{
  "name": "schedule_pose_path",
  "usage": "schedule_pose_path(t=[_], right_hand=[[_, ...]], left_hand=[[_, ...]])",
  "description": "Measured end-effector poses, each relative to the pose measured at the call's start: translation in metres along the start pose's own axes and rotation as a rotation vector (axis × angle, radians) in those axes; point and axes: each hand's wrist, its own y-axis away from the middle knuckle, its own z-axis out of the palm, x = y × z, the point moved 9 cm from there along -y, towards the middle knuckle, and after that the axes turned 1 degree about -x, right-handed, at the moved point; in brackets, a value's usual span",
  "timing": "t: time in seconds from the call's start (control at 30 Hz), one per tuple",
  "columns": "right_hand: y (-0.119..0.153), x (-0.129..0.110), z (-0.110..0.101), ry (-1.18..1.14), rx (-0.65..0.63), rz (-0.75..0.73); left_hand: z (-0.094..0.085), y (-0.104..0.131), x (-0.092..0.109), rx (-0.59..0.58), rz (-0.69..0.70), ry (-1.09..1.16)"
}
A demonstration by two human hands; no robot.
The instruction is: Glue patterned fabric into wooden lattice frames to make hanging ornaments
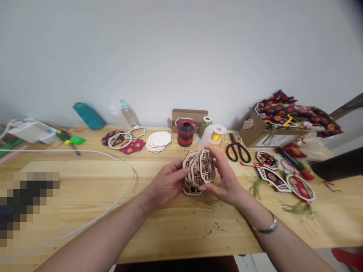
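Several thin wooden lattice plates (207, 166) with scalloped outlines are fanned out between my two hands, above the middle of the wooden table (159, 241). My left hand (170, 181) grips them from the left, its thumb lying over the front plates. On the other side my right hand (225, 179) holds the rightmost plate by its edges, fingers at the top and thumb at the bottom. Beyond them lies a stack of plain white plates (159, 141), beside a spool of red and black cord (185, 134).
Black scissors (238, 151) lie behind my right hand. At the right are finished-looking fabric ornaments (300, 187), a cardboard box (249, 128) and a black pole (337, 164). A white cable (124, 190) curves across the left; a teal thread cone (88, 115) leans at the back.
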Motion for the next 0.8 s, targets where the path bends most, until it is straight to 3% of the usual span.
schedule_pose_path(t=[0.33,0.57,0.8], right_hand=[[-0.003,-0.011,-0.001,0.183,-0.039,-0.063],[-0.003,-0.010,0.008,0.196,-0.153,-0.040],[-0.004,-0.013,0.007,0.214,-0.130,-0.027]], left_hand=[[-0.003,-0.002,0.007,0.023,0.054,-0.017],[-0.007,-0.004,0.008,0.051,0.059,-0.004],[-0.007,-0.003,0.010,0.087,0.071,-0.016]])
